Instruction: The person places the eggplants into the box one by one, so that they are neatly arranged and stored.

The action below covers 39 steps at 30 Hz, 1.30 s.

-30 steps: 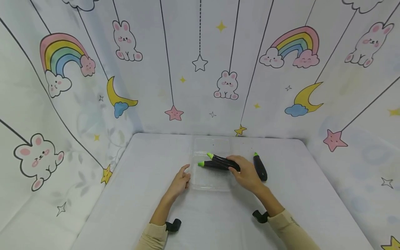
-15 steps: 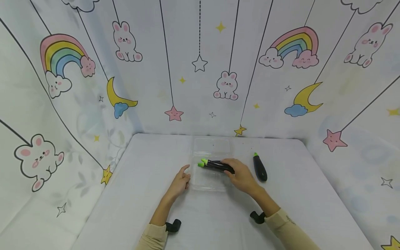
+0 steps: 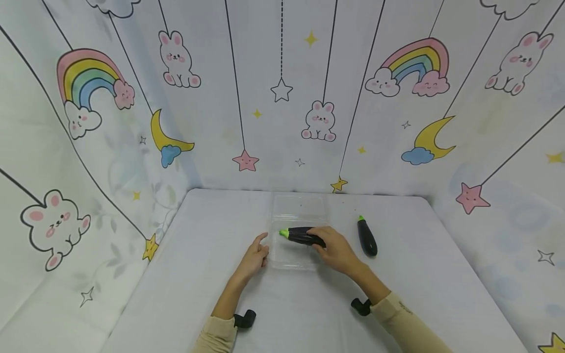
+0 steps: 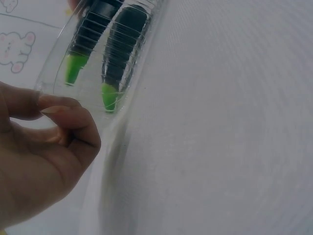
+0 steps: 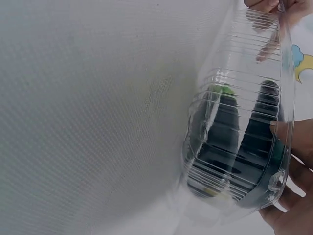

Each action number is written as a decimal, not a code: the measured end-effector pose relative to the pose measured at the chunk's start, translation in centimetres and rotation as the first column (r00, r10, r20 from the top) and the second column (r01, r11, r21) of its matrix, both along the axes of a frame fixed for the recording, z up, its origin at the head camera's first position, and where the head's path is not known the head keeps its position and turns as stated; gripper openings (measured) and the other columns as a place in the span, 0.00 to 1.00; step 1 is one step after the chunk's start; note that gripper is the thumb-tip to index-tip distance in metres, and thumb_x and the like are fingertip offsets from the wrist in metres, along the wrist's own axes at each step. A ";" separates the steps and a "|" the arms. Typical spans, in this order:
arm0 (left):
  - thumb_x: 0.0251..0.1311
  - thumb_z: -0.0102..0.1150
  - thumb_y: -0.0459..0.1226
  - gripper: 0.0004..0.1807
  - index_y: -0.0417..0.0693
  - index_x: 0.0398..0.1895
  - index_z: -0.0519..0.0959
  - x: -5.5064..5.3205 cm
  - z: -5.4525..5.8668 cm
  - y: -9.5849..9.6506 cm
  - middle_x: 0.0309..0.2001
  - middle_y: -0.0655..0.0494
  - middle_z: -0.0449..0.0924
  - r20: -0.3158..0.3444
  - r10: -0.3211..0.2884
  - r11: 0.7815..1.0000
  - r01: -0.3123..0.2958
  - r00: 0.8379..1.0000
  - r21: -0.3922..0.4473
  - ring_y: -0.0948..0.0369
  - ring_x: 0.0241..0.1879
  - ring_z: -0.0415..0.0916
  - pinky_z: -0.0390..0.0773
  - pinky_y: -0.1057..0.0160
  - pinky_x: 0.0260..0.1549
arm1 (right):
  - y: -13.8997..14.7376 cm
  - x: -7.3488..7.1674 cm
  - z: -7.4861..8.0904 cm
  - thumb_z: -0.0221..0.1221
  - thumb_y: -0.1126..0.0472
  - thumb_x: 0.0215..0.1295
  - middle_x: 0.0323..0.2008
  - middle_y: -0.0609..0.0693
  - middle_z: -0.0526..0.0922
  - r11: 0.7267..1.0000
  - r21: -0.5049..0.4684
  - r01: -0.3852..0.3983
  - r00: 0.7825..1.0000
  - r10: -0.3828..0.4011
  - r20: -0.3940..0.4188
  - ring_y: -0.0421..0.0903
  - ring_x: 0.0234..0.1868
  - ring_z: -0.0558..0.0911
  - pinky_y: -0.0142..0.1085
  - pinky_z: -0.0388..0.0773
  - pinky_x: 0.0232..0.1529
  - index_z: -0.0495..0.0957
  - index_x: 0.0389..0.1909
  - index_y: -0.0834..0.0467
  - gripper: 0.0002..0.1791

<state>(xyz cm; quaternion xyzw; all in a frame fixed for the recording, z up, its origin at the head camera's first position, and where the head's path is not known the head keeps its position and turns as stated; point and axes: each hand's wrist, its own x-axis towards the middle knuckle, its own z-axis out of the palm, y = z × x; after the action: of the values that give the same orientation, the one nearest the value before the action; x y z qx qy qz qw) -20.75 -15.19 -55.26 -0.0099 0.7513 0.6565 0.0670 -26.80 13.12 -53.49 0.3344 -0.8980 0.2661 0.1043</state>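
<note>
A clear plastic box (image 3: pixel 295 260) lies on the white table with its hinged lid (image 3: pixel 299 203) folded back. My left hand (image 3: pixel 253 257) pinches the box's left rim, thumb and fingers at the edge in the left wrist view. My right hand (image 3: pixel 339 251) grips the fat end of a dark eggplant (image 3: pixel 300 238) with a green tip, low inside the box. Another eggplant (image 4: pixel 120 54) lies beside it in the box, seen through the ribbed wall. In the head view the two overlap, green tips to the left, and the right fingers hide their fat ends.
A third eggplant (image 3: pixel 367 239) lies on the table (image 3: pixel 212 220) to the right of the box, green tip pointing away. A white cloth (image 3: pixel 282 122) printed with rainbows, rabbits and stars hangs behind and at the sides.
My right hand has lowered the gripped eggplant into the box, moving left and toward me, so it lies alongside the other one. The left hand stays at the rim.
</note>
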 end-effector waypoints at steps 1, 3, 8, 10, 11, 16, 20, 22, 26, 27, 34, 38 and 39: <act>0.81 0.41 0.31 0.30 0.36 0.81 0.53 0.0 0.0 0.0 0.31 0.51 0.67 0.000 0.000 1.000 0.000 1.000 0.000 0.61 0.25 0.63 0.65 0.68 0.23 | 0.0 -0.1 -0.1 0.72 0.66 0.64 0.59 0.49 0.83 1.000 0.008 -0.003 1.000 0.003 0.000 0.49 0.62 0.80 0.47 0.78 0.62 0.81 0.62 0.53 0.25; 0.81 0.42 0.33 0.30 0.38 0.82 0.53 0.0 -0.3 0.0 0.31 0.53 0.67 -0.008 0.002 1.000 -0.002 1.000 0.001 0.62 0.25 0.63 0.65 0.68 0.23 | -0.1 -0.2 -0.1 0.72 0.66 0.64 0.59 0.49 0.83 1.000 0.027 -0.007 1.000 0.007 0.000 0.48 0.62 0.80 0.46 0.78 0.62 0.82 0.61 0.53 0.24; 0.82 0.41 0.33 0.30 0.39 0.82 0.53 -0.6 -1.0 -0.1 0.30 0.55 0.65 0.009 0.011 1.000 -0.011 1.000 -0.012 0.61 0.24 0.62 0.65 0.67 0.23 | -0.4 -0.3 -0.3 0.72 0.66 0.64 0.59 0.48 0.83 0.998 0.066 -0.019 1.000 0.018 0.017 0.49 0.62 0.80 0.46 0.78 0.63 0.82 0.60 0.53 0.23; 0.81 0.40 0.31 0.30 0.37 0.82 0.52 -0.7 -1.0 -0.1 0.29 0.54 0.65 0.017 0.010 1.000 -0.010 1.000 -0.008 0.61 0.24 0.62 0.64 0.68 0.23 | -0.5 -0.3 -0.5 0.72 0.65 0.65 0.59 0.49 0.83 0.997 0.076 -0.018 1.000 0.016 0.026 0.49 0.62 0.80 0.47 0.78 0.63 0.82 0.60 0.53 0.23; 0.81 0.40 0.31 0.30 0.36 0.82 0.51 -0.7 -1.1 -0.1 0.29 0.53 0.65 0.020 0.009 1.000 -0.009 1.000 -0.005 0.60 0.25 0.61 0.64 0.68 0.22 | -0.5 -0.3 -0.6 0.72 0.65 0.65 0.59 0.49 0.83 0.997 0.081 -0.017 1.000 0.015 0.027 0.49 0.62 0.80 0.47 0.78 0.63 0.82 0.60 0.53 0.23; 0.82 0.41 0.32 0.30 0.38 0.82 0.52 -0.6 -1.1 -0.1 0.30 0.53 0.65 0.013 0.009 1.000 -0.009 1.000 -0.004 0.60 0.25 0.62 0.64 0.68 0.22 | -0.7 -0.3 -1.2 0.72 0.66 0.64 0.60 0.51 0.83 0.997 0.079 -0.011 0.999 0.008 0.032 0.51 0.63 0.79 0.49 0.77 0.64 0.82 0.60 0.54 0.23; 0.82 0.43 0.34 0.30 0.42 0.82 0.54 -0.4 -1.0 -0.1 0.31 0.54 0.66 0.006 0.009 1.000 -0.009 1.000 -0.006 0.61 0.25 0.62 0.65 0.68 0.22 | -0.8 -0.4 -1.5 0.72 0.66 0.64 0.60 0.52 0.83 0.996 0.086 -0.005 0.999 0.002 0.032 0.51 0.64 0.79 0.49 0.76 0.65 0.83 0.59 0.54 0.23; 0.82 0.43 0.35 0.30 0.43 0.82 0.54 -0.5 -1.1 -0.1 0.31 0.54 0.66 0.008 0.007 1.000 -0.007 1.000 -0.002 0.61 0.24 0.63 0.66 0.68 0.22 | -0.8 -0.4 -1.5 0.72 0.66 0.64 0.60 0.52 0.83 0.996 0.093 -0.005 0.999 0.002 0.032 0.52 0.64 0.79 0.49 0.76 0.65 0.83 0.59 0.54 0.23; 0.82 0.44 0.34 0.30 0.43 0.82 0.54 -0.5 -1.1 -0.2 0.32 0.52 0.68 0.012 0.006 1.000 -0.006 1.000 0.004 0.61 0.25 0.64 0.67 0.67 0.23 | -1.1 -0.6 -1.4 0.72 0.66 0.64 0.59 0.52 0.82 0.995 0.101 0.001 1.000 -0.004 0.029 0.53 0.63 0.79 0.50 0.77 0.64 0.83 0.59 0.55 0.22; 0.81 0.44 0.34 0.30 0.43 0.82 0.54 -0.5 -1.1 -0.3 0.32 0.52 0.68 0.012 0.006 1.000 -0.006 1.000 0.006 0.61 0.25 0.64 0.67 0.67 0.23 | -1.2 -0.6 -1.3 0.72 0.66 0.63 0.59 0.52 0.82 0.994 0.105 0.005 1.000 -0.008 0.028 0.53 0.63 0.79 0.50 0.77 0.64 0.84 0.59 0.55 0.22; 0.81 0.42 0.33 0.30 0.42 0.82 0.54 -0.6 -1.2 -0.3 0.32 0.51 0.68 0.014 -0.001 1.000 0.001 1.000 0.011 0.61 0.26 0.64 0.66 0.68 0.23 | -1.6 -0.8 -1.0 0.73 0.65 0.63 0.56 0.52 0.82 0.991 0.129 0.029 0.999 -0.034 0.032 0.53 0.60 0.80 0.49 0.79 0.61 0.85 0.57 0.56 0.21; 0.81 0.42 0.32 0.30 0.41 0.82 0.54 -0.6 -1.3 -0.1 0.31 0.53 0.67 0.010 -0.003 1.000 0.003 1.000 0.003 0.63 0.25 0.64 0.66 0.69 0.23 | -1.8 -0.7 -0.9 0.74 0.65 0.61 0.55 0.52 0.82 0.989 0.137 0.053 0.998 -0.056 0.017 0.52 0.58 0.80 0.49 0.80 0.58 0.85 0.56 0.56 0.21; 0.81 0.42 0.32 0.30 0.41 0.82 0.54 -0.6 -1.3 -0.1 0.31 0.53 0.67 0.009 -0.003 1.000 0.003 1.000 0.002 0.63 0.25 0.64 0.66 0.69 0.22 | -1.8 -0.7 -1.0 0.74 0.65 0.60 0.54 0.52 0.82 0.988 0.140 0.061 0.998 -0.063 0.011 0.52 0.58 0.80 0.49 0.81 0.57 0.86 0.55 0.56 0.21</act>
<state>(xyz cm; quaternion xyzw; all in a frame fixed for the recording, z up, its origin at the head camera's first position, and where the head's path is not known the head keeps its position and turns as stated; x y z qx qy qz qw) -21.39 -15.31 -56.59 -0.0120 0.7503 0.6571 0.0713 -27.52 11.30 -54.46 0.3109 -0.9251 0.2019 0.0819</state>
